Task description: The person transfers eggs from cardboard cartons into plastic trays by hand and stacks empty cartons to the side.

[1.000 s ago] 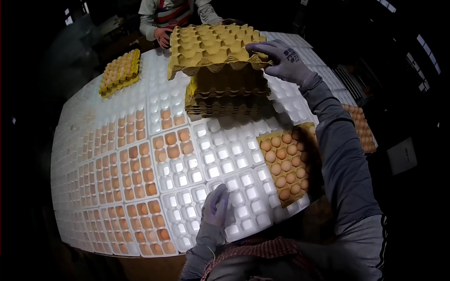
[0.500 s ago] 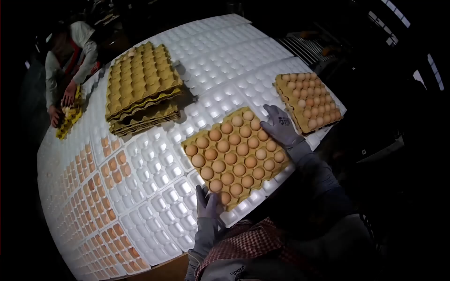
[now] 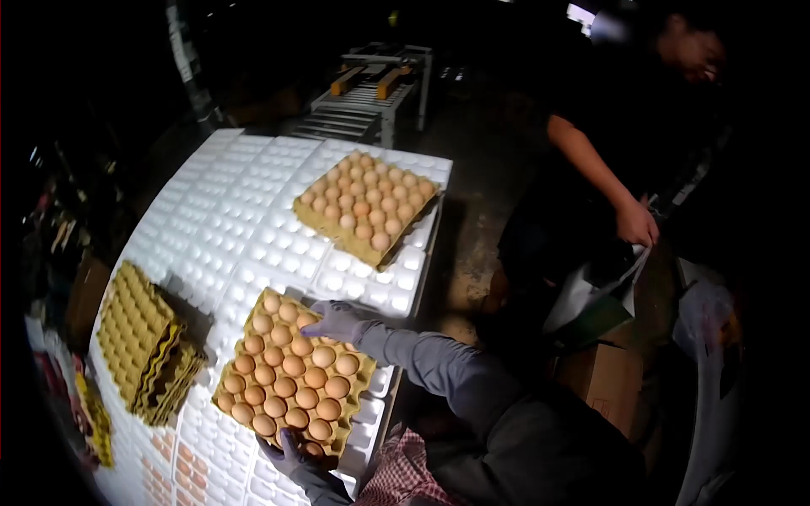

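Note:
A brown pulp egg tray (image 3: 226, 381) full of eggs lies in front of me on white foam egg cartons (image 3: 278, 244). My left hand (image 3: 291, 458), in a grey glove with dark fingertips, grips the tray's near edge, a finger beside an egg (image 3: 313, 449). My right hand (image 3: 336, 321), gloved too, is at the opposite side, its thumb and fingers around the edge beside the eggs. The undersides of the fingers are partly hidden. A second full egg tray (image 3: 363, 202) sits farther off, beyond my right hand.
Stacked empty egg trays (image 3: 139, 341) stand at the left. Some foam cartons at lower left hold eggs (image 3: 187, 472). Behind the table is a roller conveyor (image 3: 359, 105). A person (image 3: 616, 185) stands at right, holding a bag (image 3: 595, 304), near a cardboard box (image 3: 603, 379).
My view has swung right, bringing the conveyor and the person with the bag into sight. Both hands stay at the egg tray; the right one now reaches farther over its edge.

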A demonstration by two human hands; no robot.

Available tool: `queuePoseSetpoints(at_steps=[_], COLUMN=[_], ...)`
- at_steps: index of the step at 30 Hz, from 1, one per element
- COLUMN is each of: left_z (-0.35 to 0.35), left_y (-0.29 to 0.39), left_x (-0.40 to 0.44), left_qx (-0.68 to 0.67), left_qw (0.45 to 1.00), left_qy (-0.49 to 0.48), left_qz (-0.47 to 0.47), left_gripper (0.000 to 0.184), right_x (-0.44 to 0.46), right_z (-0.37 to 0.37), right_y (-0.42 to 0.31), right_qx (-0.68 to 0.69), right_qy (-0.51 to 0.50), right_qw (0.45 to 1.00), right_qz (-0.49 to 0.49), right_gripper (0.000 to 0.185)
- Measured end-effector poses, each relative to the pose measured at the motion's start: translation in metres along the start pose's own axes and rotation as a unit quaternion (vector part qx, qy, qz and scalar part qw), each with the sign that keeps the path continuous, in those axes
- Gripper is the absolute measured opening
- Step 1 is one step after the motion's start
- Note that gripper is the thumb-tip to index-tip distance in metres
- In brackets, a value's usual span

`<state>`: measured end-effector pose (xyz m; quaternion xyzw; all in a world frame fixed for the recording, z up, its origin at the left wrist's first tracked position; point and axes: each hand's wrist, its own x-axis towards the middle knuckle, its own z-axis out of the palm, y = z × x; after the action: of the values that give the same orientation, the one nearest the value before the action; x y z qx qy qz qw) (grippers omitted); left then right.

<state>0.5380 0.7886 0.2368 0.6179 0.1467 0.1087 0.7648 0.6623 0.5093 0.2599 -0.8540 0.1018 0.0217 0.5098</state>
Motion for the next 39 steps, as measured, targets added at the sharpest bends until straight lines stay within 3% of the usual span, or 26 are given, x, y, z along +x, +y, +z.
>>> queuePoseSetpoints(at_steps=[1, 5, 6, 9, 11, 13, 14, 15, 16, 18, 20, 21, 24, 25, 27, 28, 29, 30, 31, 32, 33, 34, 35, 36, 38, 39], left_z=[-0.001, 0.026, 0.036, 0.045, 0.053, 0.021, 0.01, 0.01, 0.011, 0.012, 0.004, 0.001, 0.007, 0.01, -0.002, -0.001, 0.004, 0.018, 0.023, 0.028, 0.029, 0.027, 0.027, 0.027, 0.031, 0.03], left_y=[0.007, 0.016, 0.033, 0.032, 0.033, 0.018, 0.012, 0.025, 0.036, 0.035, 0.015, 0.015, 0.033, 0.036, 0.042, 0.047, 0.062, 0.072, 0.064, 0.053, 0.042, 0.03, 0.022, 0.014, 0.0, -0.008], left_x=[-0.011, -0.047, -0.054, -0.06, -0.064, -0.081, -0.093, -0.106, -0.115, -0.124, -0.126, -0.127, -0.125, -0.124, -0.12, -0.117, -0.111, -0.115, -0.115, -0.113, -0.111, -0.109, -0.106, -0.103, -0.097, -0.091], left_qx=[-0.009, 0.068, 0.083, 0.139, 0.185, 0.276, 0.361, 0.554, 0.558, 0.619, 0.637, 0.616, 0.555, 0.413, 0.241, 0.225, 0.303, 0.347, 0.401, 0.452, 0.5, 0.542, 0.578, 0.608, 0.64, 0.627], left_qw=[1.0, 0.992, 0.987, 0.971, 0.959, 0.943, 0.918, 0.821, 0.82, 0.772, 0.75, 0.768, 0.821, 0.904, 0.956, 0.956, 0.937, 0.936, 0.911, 0.883, 0.854, 0.825, 0.798, 0.773, 0.742, 0.751], left_qy=[0.003, 0.093, 0.128, 0.194, 0.212, 0.187, 0.167, 0.12, 0.062, -0.041, -0.009, -0.016, -0.005, 0.055, 0.135, 0.148, 0.079, -0.003, -0.025, -0.026, -0.025, -0.024, -0.025, -0.03, -0.053, -0.064], left_qz=[-0.004, 0.058, 0.041, 0.0, -0.031, -0.021, -0.012, 0.073, 0.108, 0.136, 0.176, 0.177, 0.135, 0.098, 0.097, 0.118, 0.152, 0.058, 0.091, 0.122, 0.143, 0.16, 0.168, 0.178, 0.193, 0.196], left_gripper=[0.073, 0.066, 0.064, 0.064, 0.066, 0.064, 0.063, 0.06, 0.062, 0.058, 0.055, 0.053, 0.045, 0.043, 0.038, 0.036, 0.039, 0.035, 0.035, 0.036, 0.036, 0.037, 0.038, 0.039, 0.041, 0.042], right_x=[-0.007, -0.008, 0.006, 0.025, 0.04, 0.026, 0.012, -0.007, -0.02, -0.041, -0.068, -0.082, -0.069, -0.062, -0.051, -0.031, -0.023, -0.022, -0.033, -0.03, -0.022, 0.0, 0.003, 0.044, 0.007, 0.01], right_z=[0.008, -0.023, -0.008, 0.005, 0.02, 0.047, 0.024, 0.019, 0.008, 0.002, 0.021, 0.031, 0.037, 0.023, 0.019, 0.019, 0.025, 0.036, 0.048, 0.057, 0.066, 0.08, 0.086, 0.109, 0.062, 0.052], right_y=[0.01, -0.012, 0.008, 0.018, 0.039, 0.064, 0.03, 0.004, -0.012, -0.02, -0.02, -0.008, -0.007, -0.028, -0.04, -0.032, -0.033, -0.042, -0.046, -0.037, -0.032, -0.011, -0.028, 0.007, -0.055, -0.061], right_qx=[0.143, 0.285, 0.376, 0.374, 0.258, -0.039, -0.242, -0.177, -0.155, -0.116, -0.129, -0.2, -0.204, -0.148, 0.044, 0.073, 0.028, -0.092, -0.088, -0.23, -0.3, -0.259, -0.352, -0.192, -0.252, -0.142], right_qy=[0.035, -0.184, -0.225, -0.304, -0.276, -0.167, -0.115, -0.062, -0.079, -0.276, -0.373, -0.334, -0.38, -0.409, -0.431, -0.447, -0.449, -0.44, -0.483, -0.432, -0.432, -0.399, -0.438, -0.543, -0.515, -0.569], right_qw=[0.988, 0.94, 0.899, 0.876, 0.926, 0.944, 0.885, 0.914, 0.888, 0.834, 0.762, 0.742, 0.745, 0.78, 0.875, 0.869, 0.841, 0.787, 0.789, 0.703, 0.684, 0.657, 0.65, 0.732, 0.735, 0.799], right_qz=[-0.047, -0.049, -0.024, -0.012, -0.023, -0.281, -0.381, -0.36, -0.425, -0.463, -0.513, -0.546, -0.509, -0.45, -0.214, -0.199, -0.299, -0.423, -0.369, -0.516, -0.505, -0.585, -0.511, -0.364, -0.362, -0.132], right_gripper=[0.079, 0.053, 0.051, 0.049, 0.045, 0.045, 0.046, 0.048, 0.048, 0.051, 0.054, 0.055, 0.052, 0.047, 0.038, 0.032, 0.03, 0.033, 0.039, 0.047, 0.052, 0.054, 0.057, 0.061, 0.045, 0.037])
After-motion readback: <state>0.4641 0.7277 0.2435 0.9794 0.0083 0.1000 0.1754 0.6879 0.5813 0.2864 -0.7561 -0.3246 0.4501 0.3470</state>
